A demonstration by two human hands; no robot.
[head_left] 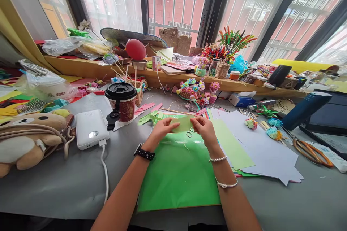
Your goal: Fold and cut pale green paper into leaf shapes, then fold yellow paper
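Note:
Between my two hands a small piece of light green paper (183, 124) is stretched out above the green folder (181, 177). My left hand (162, 131) pinches its left end between thumb and fingers. At the other end, my right hand (204, 129) grips the paper's right edge. Just below the paper lies a small pair of scissors (189, 134), partly hidden by the right hand. A thin paper scrap (187, 148) rests on the folder. Folded green paper strips (148, 117) and pink strips (148, 107) lie beyond my left hand.
White sheets (260, 144) and light green paper (230, 148) spread to the right, near orange-handled scissors (311, 153) and a dark blue bottle (306, 110). On the left stand a lidded cup (126, 106), a white power bank (90, 130) with a cable, and a plush bear (29, 140).

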